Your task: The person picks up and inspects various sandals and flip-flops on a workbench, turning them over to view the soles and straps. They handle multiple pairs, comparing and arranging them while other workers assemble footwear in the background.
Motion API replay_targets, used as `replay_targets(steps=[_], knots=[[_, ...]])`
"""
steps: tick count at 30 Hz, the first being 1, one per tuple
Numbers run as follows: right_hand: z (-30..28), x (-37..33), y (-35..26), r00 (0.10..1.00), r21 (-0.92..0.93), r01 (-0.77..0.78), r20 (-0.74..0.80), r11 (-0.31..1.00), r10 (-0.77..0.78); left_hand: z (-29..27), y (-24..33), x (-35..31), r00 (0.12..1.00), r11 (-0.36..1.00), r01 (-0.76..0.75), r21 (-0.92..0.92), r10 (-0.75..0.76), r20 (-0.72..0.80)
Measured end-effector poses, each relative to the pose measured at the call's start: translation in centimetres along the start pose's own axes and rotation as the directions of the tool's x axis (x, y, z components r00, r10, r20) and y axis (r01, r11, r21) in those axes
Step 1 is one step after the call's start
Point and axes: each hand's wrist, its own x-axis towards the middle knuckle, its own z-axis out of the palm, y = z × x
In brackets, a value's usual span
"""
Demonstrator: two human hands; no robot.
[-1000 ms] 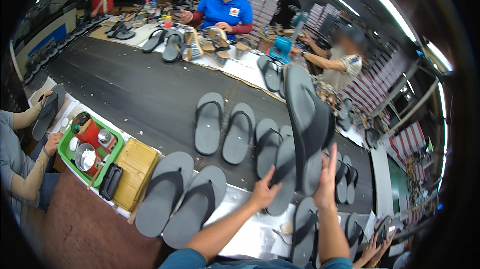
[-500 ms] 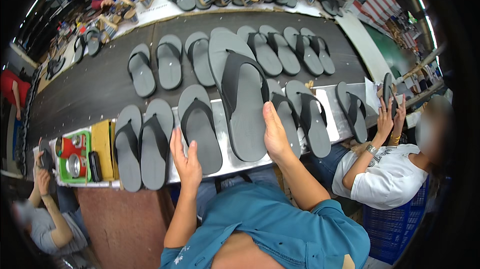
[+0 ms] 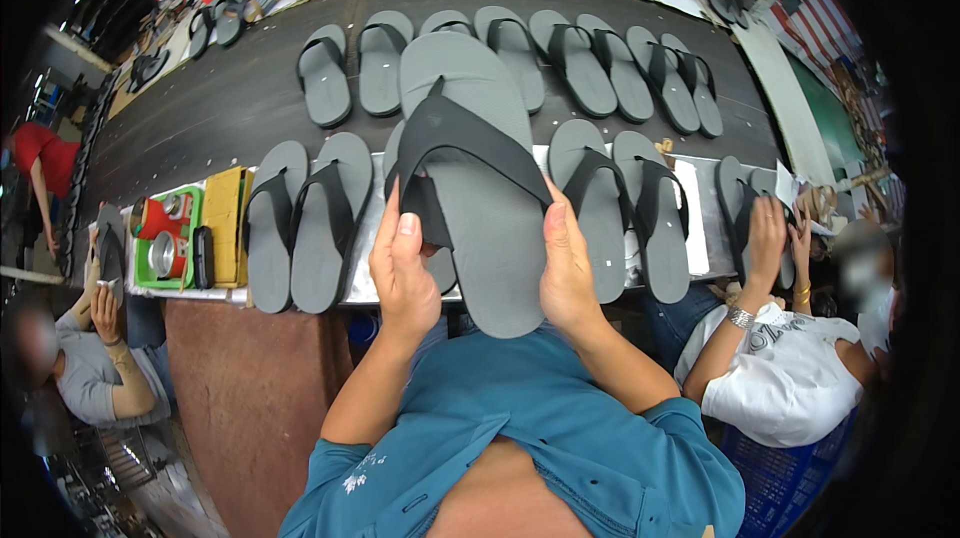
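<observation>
A grey flip-flop (image 3: 490, 248) with a black strap is held up before me, toe end away and heel toward my body. My left hand (image 3: 405, 278) grips its left side at the strap, thumb in front and fingers partly hidden behind. On the opposite edge my right hand (image 3: 568, 273) is closed, thumb along the sole's side. Behind it, partly covered, lies another grey flip-flop. Left of my hands stands a pair, its nearer one a grey flip-flop (image 3: 318, 263); to the right rests another pair, including a grey flip-flop (image 3: 665, 263).
Rows of flip-flops lie along the dark conveyor belt (image 3: 250, 88) beyond the metal ledge. At left are a green tray (image 3: 190, 273) with red cans and a yellow box (image 3: 228, 228). Co-workers sit on both sides; the right one's hand (image 3: 765, 235) is at another flip-flop.
My left hand, open and apart before, now grips the flip-flop's left side. The flip-flop has turned more face-on to me. My view has tilted, so the belt appears higher.
</observation>
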Motion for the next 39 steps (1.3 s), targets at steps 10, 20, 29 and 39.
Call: replay_targets(steps=[10,20,29,39], knots=[[-0.3,0.4,1.0,0.997,0.011,0.007,-0.078,1.0,-0.006,-2.8,-1.4,-0.1,0.996,0.946,-0.084,0.314,0.083,0.015],[-0.8,-0.7,5.3,0.968,-0.013,-0.225,-0.113,0.974,0.223,-8.5,-7.3,2.9,0.947,0.488,0.322,0.811,-0.172,-0.272],[-0.5,-0.8,6.3,0.999,-0.665,0.029,0.041,0.747,-0.002,-8.9,-1.5,-0.2,0.947,0.917,0.129,0.378,-0.001,-0.321],[4.0,0.9,-0.2,0.988,-0.102,-0.048,0.141,0.994,0.062,-4.9,0.9,-2.5,0.979,0.985,-0.096,0.146,0.12,-0.165]])
